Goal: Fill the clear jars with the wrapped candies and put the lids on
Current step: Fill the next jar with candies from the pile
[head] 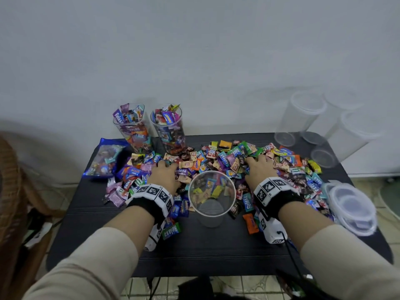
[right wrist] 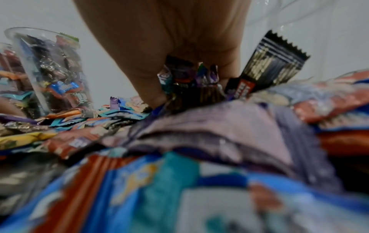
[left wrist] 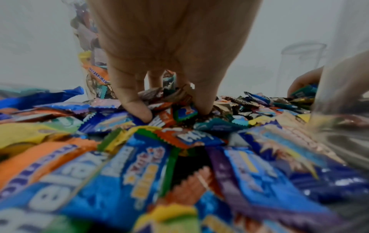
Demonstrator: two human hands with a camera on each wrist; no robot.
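A dark table (head: pixel 212 252) stands against a pale wall, most of its top covered by a spread of wrapped candies (head: pixel 218 156).

The left hand (head: pixel 165 172) lies palm down on the pile left of centre; the left wrist view shows its fingers (left wrist: pixel 135 104) curled down into the wrappers, gathering them. The right hand (head: pixel 259 166) lies on the pile right of centre, and the right wrist view shows its fingers (right wrist: pixel 147 88) closed around a bunch of wrappers, a black striped candy (right wrist: pixel 273 63) sticking up beside them.

Between the two wrists stands an open clear jar (head: pixel 212 198) with only a few candies at its bottom. At the far left of the table two full jars (head: pixel 151 128) stand side by side, lidless, candies heaped above their rims. A blue candy bag (head: pixel 106 156) lies just left of them. Empty clear jars (head: pixel 303 115) stand at the far right corner, and a stack of clear lids (head: pixel 352 210) rests at the table's right edge near the right forearm.
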